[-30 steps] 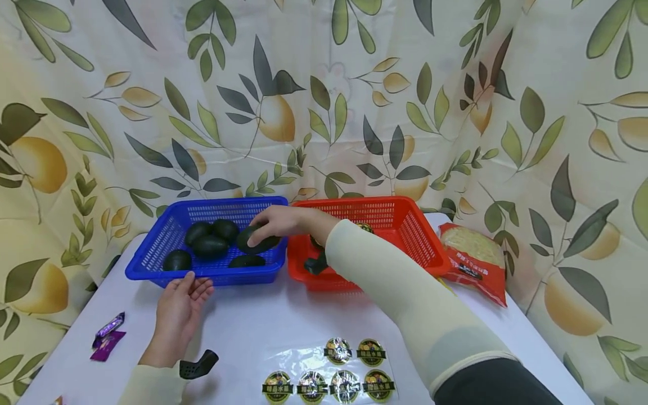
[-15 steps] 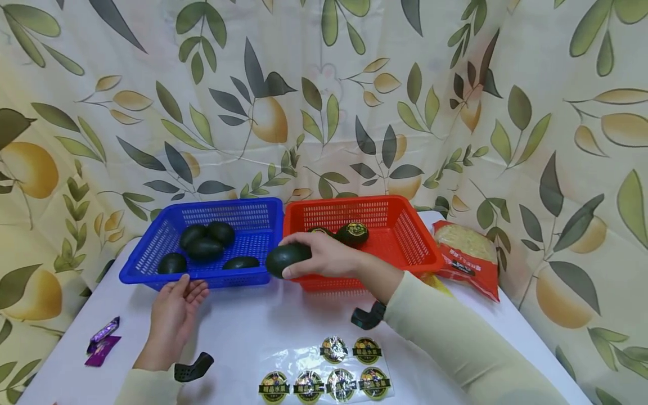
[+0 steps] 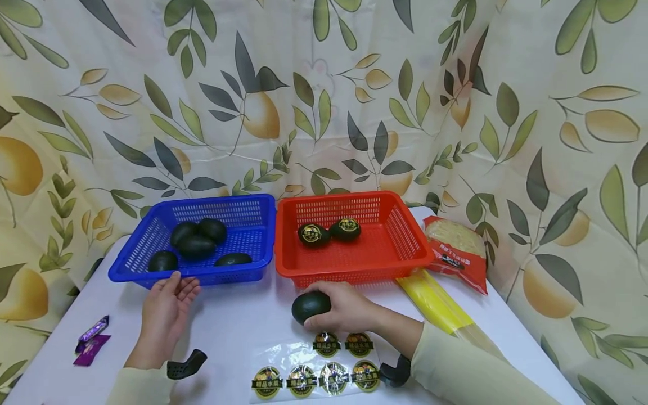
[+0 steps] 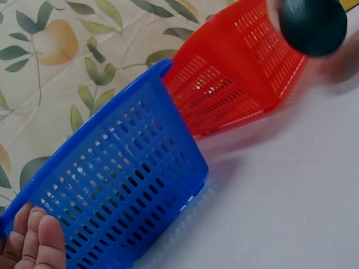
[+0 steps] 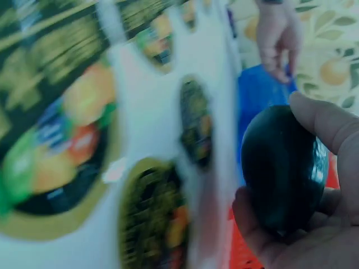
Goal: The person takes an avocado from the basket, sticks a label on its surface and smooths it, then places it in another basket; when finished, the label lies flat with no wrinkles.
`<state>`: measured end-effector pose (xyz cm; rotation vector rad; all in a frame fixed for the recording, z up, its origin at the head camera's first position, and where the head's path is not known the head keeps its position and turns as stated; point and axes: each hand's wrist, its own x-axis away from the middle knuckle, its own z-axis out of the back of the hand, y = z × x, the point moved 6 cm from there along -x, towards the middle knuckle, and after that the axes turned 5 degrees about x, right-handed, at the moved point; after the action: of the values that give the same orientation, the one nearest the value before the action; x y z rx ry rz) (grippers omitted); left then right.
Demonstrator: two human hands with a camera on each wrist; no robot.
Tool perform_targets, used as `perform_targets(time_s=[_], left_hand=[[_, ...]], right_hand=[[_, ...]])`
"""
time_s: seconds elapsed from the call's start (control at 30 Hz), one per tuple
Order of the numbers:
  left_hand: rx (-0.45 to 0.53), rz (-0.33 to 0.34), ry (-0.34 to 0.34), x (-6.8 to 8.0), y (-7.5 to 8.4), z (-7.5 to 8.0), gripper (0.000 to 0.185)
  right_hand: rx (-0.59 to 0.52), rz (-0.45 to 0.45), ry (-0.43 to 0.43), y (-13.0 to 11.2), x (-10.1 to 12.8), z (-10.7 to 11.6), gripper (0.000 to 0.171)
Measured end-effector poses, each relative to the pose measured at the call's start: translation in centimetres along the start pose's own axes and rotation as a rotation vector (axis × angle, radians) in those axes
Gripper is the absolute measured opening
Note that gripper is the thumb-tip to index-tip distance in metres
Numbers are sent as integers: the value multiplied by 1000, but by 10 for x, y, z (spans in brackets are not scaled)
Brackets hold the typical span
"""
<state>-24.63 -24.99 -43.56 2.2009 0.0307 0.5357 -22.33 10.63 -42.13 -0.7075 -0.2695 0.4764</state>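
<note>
My right hand (image 3: 338,306) grips a dark green avocado (image 3: 311,305) just above the white table, in front of the red basket (image 3: 354,269); the avocado (image 5: 283,168) fills the right wrist view. Below it lies a clear sticker sheet (image 3: 316,371) with several round labels. Two labelled avocados (image 3: 329,232) sit in the red basket. The blue basket (image 3: 187,271) holds several plain avocados (image 3: 194,245). My left hand (image 3: 169,301) rests open on the table, fingertips at the blue basket's front wall (image 4: 112,202).
A red noodle packet (image 3: 455,250) and a yellow packet (image 3: 432,301) lie right of the red basket. Purple candy wrappers (image 3: 91,340) sit at the table's left edge. A leaf-print cloth hangs behind everything.
My right hand lifted an avocado out of the blue basket and carried it right and toward me, down to the table above the sticker sheet. The left hand stayed put.
</note>
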Motion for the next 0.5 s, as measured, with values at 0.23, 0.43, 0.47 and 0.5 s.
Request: perform_targets(time_s=[0.23,0.43,0.47,0.5], left_hand=[[-34,17,6,2,-2,-1,28],[-538,-113,-173,23,-30,-30,30],[-691,-170,-244,31,-38,-41,29],[-844,-232,-318,40,-48,-52,27]], right_hand=[[65,-8,55,16,-4,-7,66],[82,-24,51,20,-4,-8,68],[82,-25,50,19,-4,-8,68],[81,-20,51,19,-3,-7,68]])
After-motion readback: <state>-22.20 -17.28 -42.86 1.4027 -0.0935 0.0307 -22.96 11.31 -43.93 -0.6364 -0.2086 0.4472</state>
